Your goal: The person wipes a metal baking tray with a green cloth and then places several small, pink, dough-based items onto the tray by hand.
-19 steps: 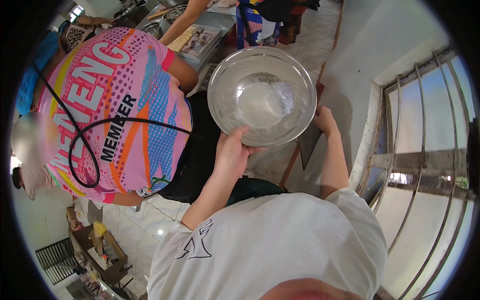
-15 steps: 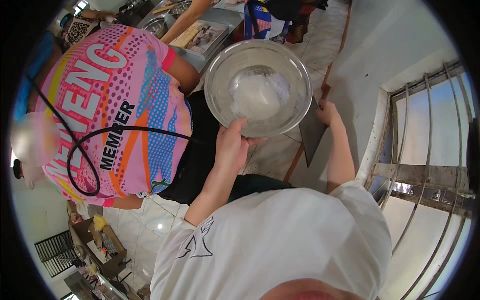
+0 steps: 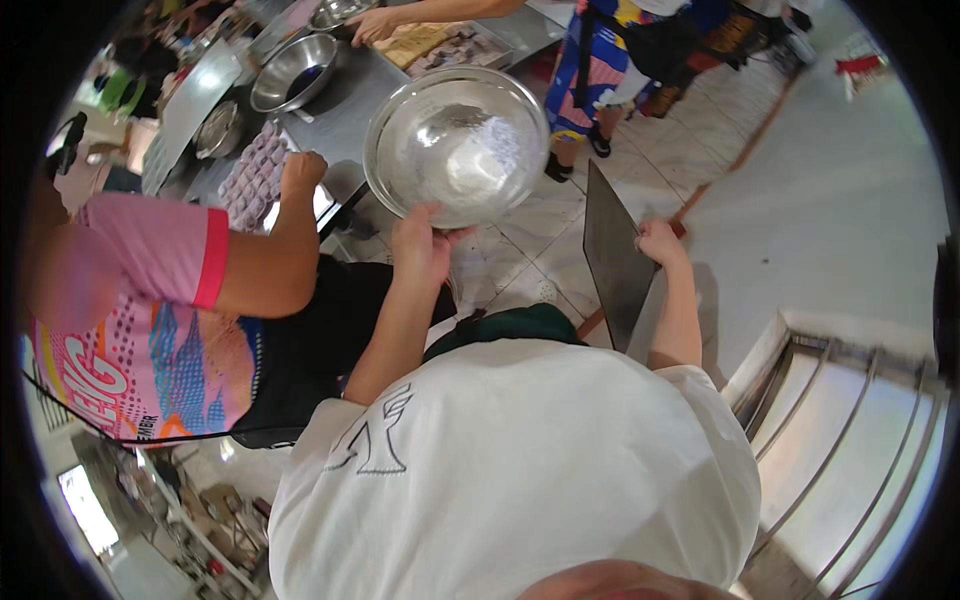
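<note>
My left hand (image 3: 424, 248) grips the near rim of a wide steel mixing bowl (image 3: 395, 140), fingers curled at its edge. White powder (image 3: 480, 172) lies inside the bowl, heaped toward its right side. Held out to my right is a thin, flat grey metal sheet or tray (image 3: 612, 255), seen nearly edge-on. My right hand (image 3: 660, 243) is closed on that sheet's right edge, close to the wall. A gap of floor separates the bowl from the sheet.
A person in a pink patterned shirt (image 3: 190, 250) stands close on my left at a metal table (image 3: 362, 95). On it are a steel bowl (image 3: 298, 75), purple rounded pieces (image 3: 258, 178) and a filled tray (image 3: 500, 48). Another person's patterned apron (image 3: 575, 85) is ahead; a barred window (image 3: 850, 420) is right.
My view has swung left, bringing more of the table into sight. The bowl and sheet have gone forward with my hands, and the sheet shows more fully. The neighbour now appears farther left.
</note>
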A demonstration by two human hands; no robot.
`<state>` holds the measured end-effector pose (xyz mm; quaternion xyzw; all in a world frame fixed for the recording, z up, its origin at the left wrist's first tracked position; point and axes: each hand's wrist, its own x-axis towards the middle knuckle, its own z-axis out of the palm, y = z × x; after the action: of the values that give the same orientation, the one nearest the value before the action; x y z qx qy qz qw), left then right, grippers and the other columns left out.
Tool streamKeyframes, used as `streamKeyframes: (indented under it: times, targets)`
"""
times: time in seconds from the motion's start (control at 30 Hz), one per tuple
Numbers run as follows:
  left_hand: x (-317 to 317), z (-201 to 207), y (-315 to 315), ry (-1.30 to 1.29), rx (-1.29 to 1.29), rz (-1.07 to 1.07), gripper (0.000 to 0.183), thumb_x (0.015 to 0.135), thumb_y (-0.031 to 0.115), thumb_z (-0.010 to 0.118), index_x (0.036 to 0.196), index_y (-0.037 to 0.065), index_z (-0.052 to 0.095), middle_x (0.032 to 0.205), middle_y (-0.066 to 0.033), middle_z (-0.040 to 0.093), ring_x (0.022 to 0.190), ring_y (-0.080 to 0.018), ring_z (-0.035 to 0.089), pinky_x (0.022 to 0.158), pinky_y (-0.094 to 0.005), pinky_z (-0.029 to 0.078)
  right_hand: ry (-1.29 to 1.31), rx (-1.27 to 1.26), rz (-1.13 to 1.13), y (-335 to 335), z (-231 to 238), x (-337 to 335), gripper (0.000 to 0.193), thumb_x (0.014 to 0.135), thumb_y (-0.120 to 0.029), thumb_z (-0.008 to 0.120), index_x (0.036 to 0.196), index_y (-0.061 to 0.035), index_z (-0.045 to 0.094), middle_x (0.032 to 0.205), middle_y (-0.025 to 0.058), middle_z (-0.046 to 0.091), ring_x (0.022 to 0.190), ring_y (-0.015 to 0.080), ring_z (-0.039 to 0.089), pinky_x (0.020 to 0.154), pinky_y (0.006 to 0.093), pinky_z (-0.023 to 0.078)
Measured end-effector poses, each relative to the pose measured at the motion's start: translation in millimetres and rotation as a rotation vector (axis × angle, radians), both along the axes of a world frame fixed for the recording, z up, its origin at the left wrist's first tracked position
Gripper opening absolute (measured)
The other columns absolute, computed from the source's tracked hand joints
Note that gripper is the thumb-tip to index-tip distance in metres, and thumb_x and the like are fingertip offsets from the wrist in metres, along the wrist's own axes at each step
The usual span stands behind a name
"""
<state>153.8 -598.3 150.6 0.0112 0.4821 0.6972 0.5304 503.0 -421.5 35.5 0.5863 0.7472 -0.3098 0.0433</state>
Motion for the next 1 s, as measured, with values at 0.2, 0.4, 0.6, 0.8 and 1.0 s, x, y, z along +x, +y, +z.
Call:
streamKeyframes:
  times: [0.2,0.4,0.6,0.8,1.0]
  targets:
    - [-83.4,-59.5,88.7,0.001,-0.121,0.382,0.047,0.084,0.003,0.047,0.127,-0.011,0.031,0.122,-0.0246,0.045,0.102,-0.0408,0.055,0.078,-0.0514,0.055,-0.047,-0.102,0.185,75.3,-13.0,-36.8,0.024,0.068,-0.011,0.058,0.085,0.0054,0.063,0.086,0.0261,0.063,0.085,0.039,0.062,0.073,0.0442,0.048]
    - [-168.5,-109.2,133.7,-0.011,-0.079,0.544,0.047,0.085,0.001,0.041,0.127,-0.011,0.025,0.121,-0.0294,0.04,0.097,-0.0502,0.052,0.085,-0.0615,0.05,0.009,-0.076,0.332,104.1,-47.7,-51.6,0.019,0.072,-0.011,0.058,0.084,0.004,0.059,0.084,0.0248,0.061,0.084,0.0414,0.058,0.073,0.0462,0.046]
    - [-254.4,-139.6,144.7,-0.135,-0.087,0.578,0.042,0.084,0.002,0.037,0.126,-0.006,0.035,0.125,-0.0243,0.039,0.105,-0.0424,0.048,0.081,-0.0579,0.054,-0.031,-0.058,0.613,89.9,13.5,-92.2,0.02,0.074,-0.007,0.053,0.089,0.0013,0.063,0.088,0.0247,0.063,0.088,0.0415,0.06,0.077,0.047,0.048]
    - [-171.1,-86.3,168.4,0.005,-0.047,0.547,0.057,0.09,0.036,0.058,0.134,0.006,0.037,0.131,-0.0145,0.044,0.118,-0.0346,0.045,0.091,-0.057,0.047,-0.135,0.033,0.787,87.6,31.9,-93.8,0.021,0.075,-0.007,0.055,0.093,0.0015,0.063,0.077,0.0222,0.062,0.073,0.0393,0.062,0.067,0.0464,0.05]
    - [-28.8,-173.3,105.8,-0.177,-0.44,-0.15,0.091,0.078,0.056,0.066,0.14,-0.001,0.032,0.14,-0.0257,0.028,0.118,-0.0419,0.046,0.087,-0.0551,0.049,-0.071,0.177,1.107,68.8,57.9,-95.1,0.039,0.074,-0.009,0.057,0.11,0.0061,0.057,0.072,0.0124,0.063,0.066,0.029,0.065,0.058,0.04,0.053]
